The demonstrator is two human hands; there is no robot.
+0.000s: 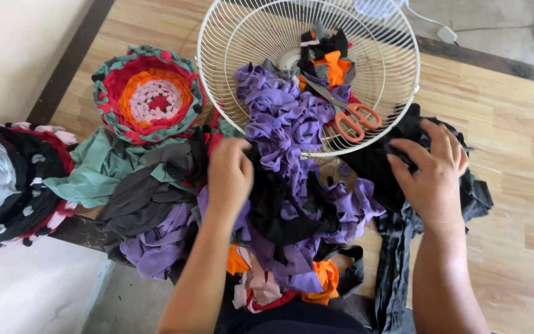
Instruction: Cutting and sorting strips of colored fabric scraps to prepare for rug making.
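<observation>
Both hands work the scrap heap: left hand [230,176] curls closed on the purple fabric strips [285,124], right hand [432,176] grips black cloth [378,167]. One white wire fan guard [217,93] holds strips and one orange-handled scissors [353,117]. Two woven round mats [148,93] lie left.

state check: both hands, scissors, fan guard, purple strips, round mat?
Left hand: pressed into purple strips, grip unclear.
Right hand: fingers curled on black cloth.
Scissors: closed, lying in fan guard.
Fan guard: lying flat, partly woven.
Purple strips: woven into guard, rest loose.
Round mat: lying flat.
</observation>
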